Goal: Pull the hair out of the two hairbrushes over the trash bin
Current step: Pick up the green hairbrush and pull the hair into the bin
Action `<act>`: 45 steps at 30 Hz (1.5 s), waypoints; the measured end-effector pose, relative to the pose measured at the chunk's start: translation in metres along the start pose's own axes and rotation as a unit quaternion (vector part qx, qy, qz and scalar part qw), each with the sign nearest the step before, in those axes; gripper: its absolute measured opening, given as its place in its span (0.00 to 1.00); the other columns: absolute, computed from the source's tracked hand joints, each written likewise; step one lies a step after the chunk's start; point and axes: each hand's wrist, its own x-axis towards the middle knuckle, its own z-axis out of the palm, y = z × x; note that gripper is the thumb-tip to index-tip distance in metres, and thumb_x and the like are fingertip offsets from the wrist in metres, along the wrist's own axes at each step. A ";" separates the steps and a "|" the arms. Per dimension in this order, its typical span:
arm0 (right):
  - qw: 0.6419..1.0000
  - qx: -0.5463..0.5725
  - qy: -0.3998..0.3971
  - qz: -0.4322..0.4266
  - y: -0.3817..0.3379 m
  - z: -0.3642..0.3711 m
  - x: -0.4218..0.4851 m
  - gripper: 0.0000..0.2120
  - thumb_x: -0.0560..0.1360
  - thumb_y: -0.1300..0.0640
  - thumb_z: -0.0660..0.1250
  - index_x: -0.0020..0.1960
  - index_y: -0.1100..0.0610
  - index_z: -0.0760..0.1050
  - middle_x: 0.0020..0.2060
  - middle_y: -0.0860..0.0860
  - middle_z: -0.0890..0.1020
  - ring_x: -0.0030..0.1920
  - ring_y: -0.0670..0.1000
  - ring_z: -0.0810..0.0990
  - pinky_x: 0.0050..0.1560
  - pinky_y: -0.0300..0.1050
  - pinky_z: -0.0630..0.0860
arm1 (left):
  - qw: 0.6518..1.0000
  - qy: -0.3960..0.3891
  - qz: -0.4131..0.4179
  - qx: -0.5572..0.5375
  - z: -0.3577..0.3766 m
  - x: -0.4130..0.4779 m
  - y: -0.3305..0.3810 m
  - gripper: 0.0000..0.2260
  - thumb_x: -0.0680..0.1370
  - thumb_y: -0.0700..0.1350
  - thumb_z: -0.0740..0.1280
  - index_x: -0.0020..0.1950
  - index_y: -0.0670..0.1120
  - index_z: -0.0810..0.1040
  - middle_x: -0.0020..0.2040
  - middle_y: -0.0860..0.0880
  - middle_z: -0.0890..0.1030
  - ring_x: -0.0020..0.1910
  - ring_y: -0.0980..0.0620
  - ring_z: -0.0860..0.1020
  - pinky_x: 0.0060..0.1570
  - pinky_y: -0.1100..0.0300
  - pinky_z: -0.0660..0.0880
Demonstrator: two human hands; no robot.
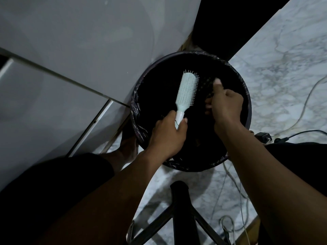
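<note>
A round black trash bin (247, 110) with a dark liner stands on the floor below me. My left hand (168, 137) grips the handle of a pale mint hairbrush (187, 91), held over the bin with its bristled head pointing away from me. My right hand (225, 106) is closed around a black hairbrush (206, 85), which barely shows against the dark bin; only a dotted patch of its bristles is visible beside the thumb. The two brushes sit side by side, close together. I cannot make out any hair in this dim light.
Grey cabinet panels (70, 68) fill the left side, close to the bin. The marble floor (283, 59) on the right carries loose cables (300, 110) and a plug. A black chair base (180, 209) stands near me, and my bare foot (126, 149) rests left of the bin.
</note>
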 end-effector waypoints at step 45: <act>0.973 -0.079 -0.029 -0.215 0.007 0.012 -0.012 0.04 0.76 0.53 0.73 0.43 0.51 0.83 0.35 0.39 0.83 0.36 0.34 0.81 0.41 0.29 0.75 | 0.995 -0.012 0.068 0.078 -0.003 -0.005 0.006 0.08 0.80 0.52 0.62 0.48 0.51 0.65 0.42 0.42 0.79 0.40 0.38 0.78 0.39 0.50 0.74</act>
